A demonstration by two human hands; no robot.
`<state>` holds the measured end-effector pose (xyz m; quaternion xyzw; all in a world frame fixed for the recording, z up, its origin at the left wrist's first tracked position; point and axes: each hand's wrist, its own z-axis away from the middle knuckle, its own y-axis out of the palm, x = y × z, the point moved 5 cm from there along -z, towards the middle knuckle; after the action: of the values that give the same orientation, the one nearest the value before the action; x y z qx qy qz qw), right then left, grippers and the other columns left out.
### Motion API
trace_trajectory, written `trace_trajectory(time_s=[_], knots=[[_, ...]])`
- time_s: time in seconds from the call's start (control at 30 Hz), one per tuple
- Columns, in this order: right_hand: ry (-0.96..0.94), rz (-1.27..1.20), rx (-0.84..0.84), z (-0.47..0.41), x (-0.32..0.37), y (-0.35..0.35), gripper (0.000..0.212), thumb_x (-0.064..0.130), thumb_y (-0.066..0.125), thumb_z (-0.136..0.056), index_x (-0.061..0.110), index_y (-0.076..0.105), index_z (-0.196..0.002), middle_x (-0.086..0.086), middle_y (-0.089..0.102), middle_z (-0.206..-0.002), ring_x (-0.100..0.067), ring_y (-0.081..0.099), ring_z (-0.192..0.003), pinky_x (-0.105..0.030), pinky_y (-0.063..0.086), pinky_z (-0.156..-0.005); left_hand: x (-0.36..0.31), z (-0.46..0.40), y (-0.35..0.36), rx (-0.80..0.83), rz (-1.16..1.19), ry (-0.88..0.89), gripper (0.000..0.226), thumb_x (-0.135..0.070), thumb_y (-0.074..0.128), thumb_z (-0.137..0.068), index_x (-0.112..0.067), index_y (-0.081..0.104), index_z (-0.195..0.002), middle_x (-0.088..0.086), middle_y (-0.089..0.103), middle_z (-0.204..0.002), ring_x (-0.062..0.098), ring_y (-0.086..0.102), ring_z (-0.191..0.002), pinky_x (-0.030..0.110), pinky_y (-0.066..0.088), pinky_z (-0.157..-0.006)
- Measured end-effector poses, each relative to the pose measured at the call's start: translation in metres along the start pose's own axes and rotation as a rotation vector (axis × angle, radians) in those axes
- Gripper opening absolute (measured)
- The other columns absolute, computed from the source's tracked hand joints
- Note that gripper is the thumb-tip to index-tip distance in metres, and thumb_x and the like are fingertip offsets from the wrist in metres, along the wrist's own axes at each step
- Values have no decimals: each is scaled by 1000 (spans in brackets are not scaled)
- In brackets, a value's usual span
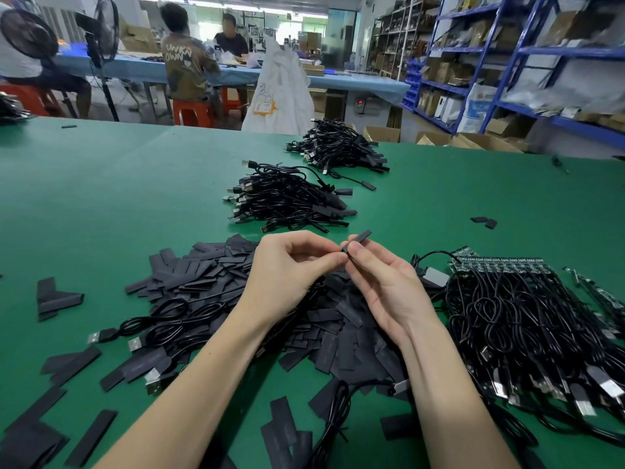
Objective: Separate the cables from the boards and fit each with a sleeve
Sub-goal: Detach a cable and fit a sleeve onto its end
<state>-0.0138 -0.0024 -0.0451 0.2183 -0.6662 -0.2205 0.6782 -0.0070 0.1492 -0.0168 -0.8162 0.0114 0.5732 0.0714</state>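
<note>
Above a heap of flat black sleeves (pixel 216 275) my two hands meet. My right hand (pixel 382 282) pinches one black sleeve (pixel 360 239) that points up and to the right. My left hand (pixel 291 265) pinches the lower end of that sleeve with thumb and forefinger; whether a cable end is between them I cannot tell. To the right lies a board strip (pixel 497 264) with several black USB cables (pixel 527 326) still attached. Loose USB cables (pixel 152 326) lie in the sleeve heap on the left.
Two piles of sleeved cables (pixel 287 198), (pixel 338 147) lie farther back on the green table (pixel 101 198). Stray sleeves (pixel 487 221) are scattered about. Behind the table sit people at a blue bench; a white bag (pixel 280 93) and blue shelving (pixel 507 62) stand beyond.
</note>
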Motion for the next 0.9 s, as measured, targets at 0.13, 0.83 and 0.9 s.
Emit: trace_trajectory(time_s=[0.13,0.83,0.9], knots=[[5,0,-6,0,2,-2,19,11,79,-70,9,82,-89,-11,77,-103,-15,75,-95,-18,57,-77,-1,-1,2,34,14,-9,15,-6,84,-79,-7,78,-92,2,79,-87,15,75,-83,20,57,-79],[-175,98,-95,1,6,4,28,20,83,-65,24,83,-92,-14,78,-102,-19,74,-102,-23,59,-75,4,0,-2,27,10,-85,13,-9,84,-80,-11,75,-89,7,78,-82,22,77,-81,29,61,-84],[-187,89,-112,0,5,2,26,18,83,-65,22,83,-91,-12,78,-98,-16,75,-97,-22,59,-74,5,0,-1,34,11,-106,13,-11,84,-81,-11,75,-91,7,78,-83,22,77,-82,30,61,-85]])
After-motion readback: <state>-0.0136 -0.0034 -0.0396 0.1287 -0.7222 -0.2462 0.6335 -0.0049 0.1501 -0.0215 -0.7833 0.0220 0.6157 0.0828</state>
